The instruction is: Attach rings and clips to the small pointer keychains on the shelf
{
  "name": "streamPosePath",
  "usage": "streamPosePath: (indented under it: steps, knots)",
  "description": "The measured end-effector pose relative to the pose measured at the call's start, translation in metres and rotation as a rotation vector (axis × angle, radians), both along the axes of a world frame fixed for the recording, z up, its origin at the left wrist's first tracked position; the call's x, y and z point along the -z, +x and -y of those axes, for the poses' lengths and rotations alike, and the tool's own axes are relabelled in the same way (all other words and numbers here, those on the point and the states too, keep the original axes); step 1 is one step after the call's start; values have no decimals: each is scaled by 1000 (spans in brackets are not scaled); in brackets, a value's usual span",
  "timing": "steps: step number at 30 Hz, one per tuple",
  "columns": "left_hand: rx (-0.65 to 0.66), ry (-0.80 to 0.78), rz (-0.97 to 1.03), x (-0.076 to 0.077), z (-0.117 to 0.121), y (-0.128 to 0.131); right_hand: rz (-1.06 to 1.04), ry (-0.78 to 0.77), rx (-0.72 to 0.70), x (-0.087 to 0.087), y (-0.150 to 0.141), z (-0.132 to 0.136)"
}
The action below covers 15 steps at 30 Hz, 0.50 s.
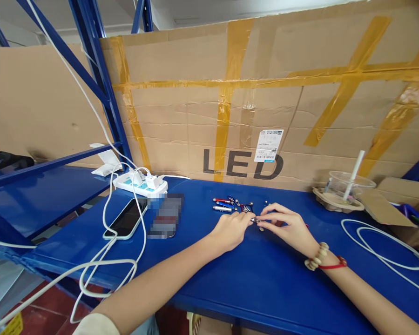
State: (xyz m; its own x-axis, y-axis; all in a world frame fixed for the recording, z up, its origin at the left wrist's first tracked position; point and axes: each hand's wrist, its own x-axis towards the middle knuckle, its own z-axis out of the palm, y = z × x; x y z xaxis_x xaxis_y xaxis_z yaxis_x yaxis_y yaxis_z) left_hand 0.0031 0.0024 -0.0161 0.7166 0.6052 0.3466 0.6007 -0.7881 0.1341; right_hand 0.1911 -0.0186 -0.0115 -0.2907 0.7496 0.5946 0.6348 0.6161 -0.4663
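My left hand (232,230) is closed, its fingertips pinching a small dark, shiny metal piece (254,220). Thumb and fingers of my right hand (288,228) meet at the other end of this piece, the remaining fingers bent above it. Just left of the hands lie small pen-shaped metal tubes: a red tube (222,201), a blue tube (225,204) and a silver tube (222,209). Behind my fingertips is a loose cluster of small metal parts (246,208), partly covered. A small round disc (261,229) rests on the table beneath my right hand.
Left on the blue table (216,284) are a phone (125,218), a blurred-out dark object (166,216), a power strip (139,184) and white cables (104,264). On the right stand a plastic cup (349,184), a coiled cable (380,251) and an open carton (387,204). Cardboard (181,125) walls the back.
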Motion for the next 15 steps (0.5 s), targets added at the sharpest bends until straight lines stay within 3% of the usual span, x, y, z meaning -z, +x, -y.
streamPosePath:
  steps: [7, 15]
  knots:
    - [-6, -7, -36, 0, 3, 2, 51, 14, 29, 5, 5, -2]
    - [-102, -94, -112, -1, 13, 8, 108, -5, 92, 15, 12, -10]
